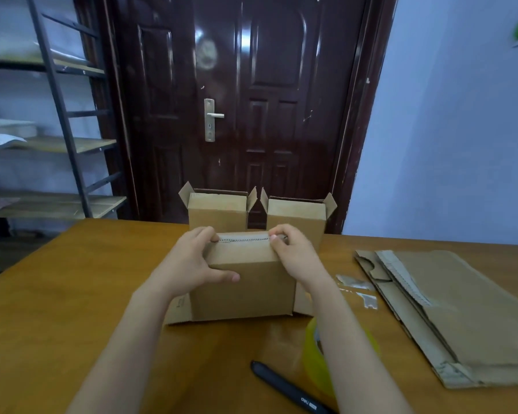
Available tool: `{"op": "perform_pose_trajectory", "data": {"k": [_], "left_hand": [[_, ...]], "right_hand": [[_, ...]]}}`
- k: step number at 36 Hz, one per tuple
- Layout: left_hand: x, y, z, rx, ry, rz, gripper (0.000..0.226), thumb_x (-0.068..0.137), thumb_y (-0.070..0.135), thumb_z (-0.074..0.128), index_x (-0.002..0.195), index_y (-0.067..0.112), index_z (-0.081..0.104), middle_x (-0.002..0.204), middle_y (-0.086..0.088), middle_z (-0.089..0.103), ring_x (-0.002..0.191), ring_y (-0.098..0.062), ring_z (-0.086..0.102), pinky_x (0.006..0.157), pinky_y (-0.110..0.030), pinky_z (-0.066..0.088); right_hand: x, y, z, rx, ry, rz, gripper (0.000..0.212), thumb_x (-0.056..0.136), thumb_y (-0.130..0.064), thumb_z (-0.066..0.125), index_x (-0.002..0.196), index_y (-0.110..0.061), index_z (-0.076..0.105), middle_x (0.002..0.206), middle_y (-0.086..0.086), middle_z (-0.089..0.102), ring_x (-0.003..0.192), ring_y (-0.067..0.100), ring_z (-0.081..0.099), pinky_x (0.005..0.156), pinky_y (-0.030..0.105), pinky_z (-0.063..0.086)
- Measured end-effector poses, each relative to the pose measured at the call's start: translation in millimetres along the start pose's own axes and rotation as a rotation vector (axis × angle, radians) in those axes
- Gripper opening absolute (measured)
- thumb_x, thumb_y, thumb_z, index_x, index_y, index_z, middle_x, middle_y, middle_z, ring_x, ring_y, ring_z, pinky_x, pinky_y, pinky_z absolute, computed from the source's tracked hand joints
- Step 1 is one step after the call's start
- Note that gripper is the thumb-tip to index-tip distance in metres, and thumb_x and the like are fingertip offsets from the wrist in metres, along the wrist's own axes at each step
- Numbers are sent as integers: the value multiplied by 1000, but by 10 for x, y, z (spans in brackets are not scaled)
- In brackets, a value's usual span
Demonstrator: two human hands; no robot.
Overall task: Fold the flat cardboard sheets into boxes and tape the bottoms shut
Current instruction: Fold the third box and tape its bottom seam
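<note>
So we've got a small cardboard box (245,282) sitting upside down on the wooden bench (72,294), right in the middle, with its flaps splayed out on the bench at the bottom edge. Our left hand (192,264) is wrapped over the left top corner, fingers curled over the far edge and thumb lying across the near face. Our right hand (293,252) grips the right top corner, fingertips pinching at the far edge where a strip of tape with a jagged cut end (243,238) runs along the seam.

Just behind it stand two finished boxes (219,213) side by side, upright, top flaps open, close to the far edge of the bench. Off to the right lies a stack of flat cardboard sheets (461,318), well apart from the box. Between them are a couple of little tape scraps (355,282). Nearer us, a yellow tape roll (317,363) sits partly hidden behind our right forearm, and a black pen (287,389) lies beside it. A dark door (245,100) and a metal shelf rack (57,130) are behind the bench.
</note>
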State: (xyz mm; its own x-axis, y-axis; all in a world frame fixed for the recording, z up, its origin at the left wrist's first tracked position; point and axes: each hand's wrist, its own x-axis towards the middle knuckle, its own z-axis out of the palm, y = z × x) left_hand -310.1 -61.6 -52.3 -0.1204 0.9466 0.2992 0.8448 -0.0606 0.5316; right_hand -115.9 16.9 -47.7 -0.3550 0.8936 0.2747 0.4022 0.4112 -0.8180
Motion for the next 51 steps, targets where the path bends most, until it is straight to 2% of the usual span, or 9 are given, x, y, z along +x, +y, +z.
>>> {"op": "perform_pose_trajectory", "data": {"k": [8, 13, 19, 22, 26, 29, 34, 42, 51], "left_hand": [[-29, 57, 165, 39, -59, -40, 79, 65, 54, 77, 130, 24, 45, 150, 8, 29, 139, -15, 20, 114, -39, 23], [-17, 134, 152, 374, -26, 65, 76, 75, 66, 61, 138, 30, 39, 156, 8, 22, 146, -15, 10, 118, -41, 2], [-59, 241, 129, 413, -138, 91, 67, 87, 59, 50, 147, 39, 27, 158, 4, 19, 145, -14, 16, 119, -36, 3], [-41, 321, 89, 417, -160, 64, 67, 87, 56, 54, 147, 37, 30, 157, 2, 23, 144, -18, 21, 118, -38, 7], [-47, 360, 90, 407, -163, 58, 65, 88, 52, 56, 146, 34, 32, 156, 1, 25, 142, -21, 25, 117, -38, 17], [-44, 370, 92, 393, -168, 47, 64, 87, 48, 57, 145, 33, 34, 155, 1, 27, 141, -23, 28, 113, -38, 26], [21, 423, 70, 391, -174, 23, 61, 82, 47, 63, 137, 29, 46, 138, 2, 49, 123, -22, 44, 93, -34, 45], [51, 499, 31, 410, -217, -10, 53, 78, 47, 66, 126, 28, 53, 119, 4, 58, 107, -19, 52, 87, -36, 51], [91, 495, 41, 440, -231, -8, 53, 78, 47, 66, 125, 27, 52, 117, 2, 59, 105, -20, 51, 87, -36, 51]], "right_hand": [[-125, 109, -38, -34, -20, 14, 22, 101, -21, 41, 115, -11, 54, 126, 0, 45, 104, 10, 41, 84, 23, 32], [-112, 99, -6, -126, -1, 10, 25, 101, -20, 38, 115, -7, 54, 133, 4, 44, 100, 11, 42, 81, 23, 33], [-108, 94, 1, -363, 3, -33, 24, 101, -23, 36, 112, -11, 55, 129, 3, 48, 99, 16, 49, 83, 32, 42], [-173, 77, -41, -491, 150, -113, 22, 99, -28, 44, 106, -14, 60, 118, 0, 49, 103, 18, 51, 89, 37, 46], [-441, -37, -176, -455, 381, -251, 21, 96, -26, 48, 79, -15, 52, 85, -3, 46, 77, 13, 48, 68, 26, 41], [-666, -82, -302, -505, 86, -182, 29, 95, -31, 49, 70, -18, 49, 80, -4, 49, 72, 13, 51, 63, 25, 43], [-830, 108, -238, -768, -491, 6, 34, 87, -48, 59, 108, -21, 62, 102, -3, 59, 89, 13, 58, 78, 33, 53], [-842, 244, -20, -837, -460, -57, 18, 90, -31, 61, 103, -22, 68, 107, 0, 65, 95, 19, 61, 80, 32, 53], [-910, 392, -149, -395, -335, -45, 24, 96, -17, 52, 78, -30, 61, 78, -9, 67, 70, 0, 64, 74, 22, 54]]}}
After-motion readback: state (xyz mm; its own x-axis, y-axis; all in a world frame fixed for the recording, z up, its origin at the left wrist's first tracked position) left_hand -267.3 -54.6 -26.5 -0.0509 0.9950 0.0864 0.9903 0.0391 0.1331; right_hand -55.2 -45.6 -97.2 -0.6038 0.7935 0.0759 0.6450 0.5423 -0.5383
